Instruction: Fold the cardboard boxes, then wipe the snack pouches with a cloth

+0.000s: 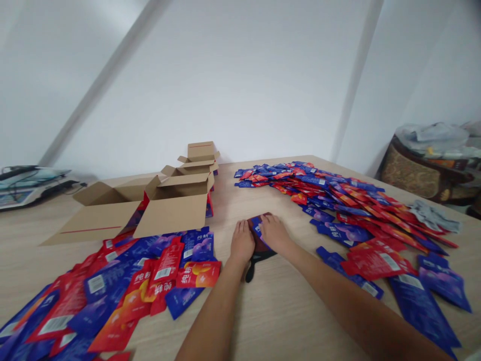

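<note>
A blue pouch (259, 228) with white lettering lies slanted on a small dark brown board (262, 254), which has a black handle-like end towards me. My right hand (275, 232) rests over the pouch's right side, thumb and fingers closed on its edge. To the left, my left hand (242, 241) lies along the board's left edge, fingers stretched forward and close together. Whether its fingertips touch the pouch is hard to see. Part of the pouch and board is hidden under both hands.
On the left spreads a pile of red and blue pouches (124, 286). Open cardboard boxes (173, 213) stand in a row behind it. A larger heap of pouches (330, 195) covers the right side, with grey gloves (432, 215) beside it. A white wall (255, 90) rises behind the table.
</note>
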`<action>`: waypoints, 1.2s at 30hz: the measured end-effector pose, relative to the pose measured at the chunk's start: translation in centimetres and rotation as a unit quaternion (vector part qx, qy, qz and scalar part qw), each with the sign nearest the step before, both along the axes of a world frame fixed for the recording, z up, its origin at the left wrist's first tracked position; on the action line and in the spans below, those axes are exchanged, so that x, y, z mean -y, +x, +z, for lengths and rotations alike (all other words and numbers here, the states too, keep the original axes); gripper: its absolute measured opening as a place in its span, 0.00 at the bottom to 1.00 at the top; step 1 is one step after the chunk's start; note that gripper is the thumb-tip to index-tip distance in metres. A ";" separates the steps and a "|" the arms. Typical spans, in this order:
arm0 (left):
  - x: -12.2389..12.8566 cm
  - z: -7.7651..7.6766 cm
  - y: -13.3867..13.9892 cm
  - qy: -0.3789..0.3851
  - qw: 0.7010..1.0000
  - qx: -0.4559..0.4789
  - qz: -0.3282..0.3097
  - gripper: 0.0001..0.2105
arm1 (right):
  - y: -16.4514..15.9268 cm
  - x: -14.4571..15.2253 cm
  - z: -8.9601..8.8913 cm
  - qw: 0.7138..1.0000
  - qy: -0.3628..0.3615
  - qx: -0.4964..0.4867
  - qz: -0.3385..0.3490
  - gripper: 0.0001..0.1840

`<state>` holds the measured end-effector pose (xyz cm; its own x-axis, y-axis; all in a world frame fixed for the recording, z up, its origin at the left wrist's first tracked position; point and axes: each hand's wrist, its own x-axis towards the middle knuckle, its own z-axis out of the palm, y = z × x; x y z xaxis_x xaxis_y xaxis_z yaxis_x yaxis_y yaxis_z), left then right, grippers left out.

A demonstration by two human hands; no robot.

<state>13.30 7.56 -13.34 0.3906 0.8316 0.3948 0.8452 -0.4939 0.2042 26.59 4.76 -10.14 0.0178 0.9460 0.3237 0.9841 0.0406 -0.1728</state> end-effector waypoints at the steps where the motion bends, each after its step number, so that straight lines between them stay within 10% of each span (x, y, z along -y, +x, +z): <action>1: -0.1 -0.1 0.0 -0.001 1.000 0.000 -0.001 0.22 | -0.2 -0.1 -0.9 1.000 -0.003 0.009 -0.009 0.25; 6: -0.2 -0.1 0.0 -0.008 1.000 0.006 -0.003 0.22 | 1.1 -0.2 -2.3 0.999 0.001 0.034 -0.024 0.24; 18: -0.1 0.1 0.0 -0.015 1.000 -0.001 -0.001 0.22 | 5.6 1.4 2.1 0.990 -0.076 0.051 -0.107 0.26; 24: 0.1 0.3 0.0 -0.009 1.000 -0.002 -0.001 0.22 | 2.1 3.9 4.9 0.998 0.035 0.041 0.032 0.23; 31: 0.0 0.0 -0.1 -0.004 1.000 -0.011 0.003 0.22 | 1.7 3.7 0.8 0.976 -0.033 0.044 0.210 0.24; 36: -0.3 -0.4 0.0 0.004 1.000 -0.001 -0.003 0.22 | 1.4 0.4 -1.6 0.982 -0.050 0.058 0.171 0.26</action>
<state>13.34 7.81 -13.71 0.3973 0.8258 0.4001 0.8423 -0.5012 0.1981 27.96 4.34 -11.72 -0.3378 0.9173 0.2107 0.9293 0.3606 -0.0800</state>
